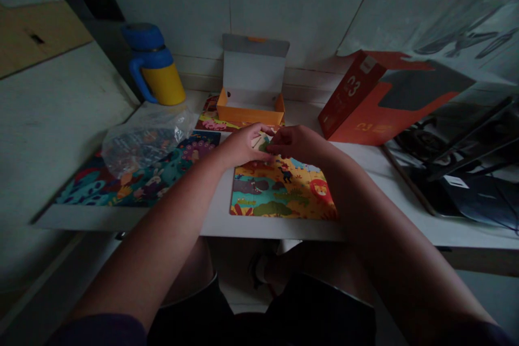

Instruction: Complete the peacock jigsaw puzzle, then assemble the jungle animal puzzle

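Observation:
My left hand (246, 146) and my right hand (299, 143) meet over the far edge of a jigsaw puzzle (275, 194). The puzzle shows a hippo, a lion and a rider on a yellow ground. Between my fingertips is a light and green puzzle piece (259, 142), partly hidden by the fingers. My left thumb and fingers curve around its near and far sides. Fingers of my right hand pinch together at its right side. The puzzle's upper part lies behind my hands, hard to make out in the dim light.
An open orange box (251, 114) stands at the back on another picture sheet (211, 123). Left are a dark animal picture (141, 192), a clear plastic bag (140, 138) and a blue-yellow jug (164, 84). Right are a large orange carton (360, 113) and black equipment (478, 189).

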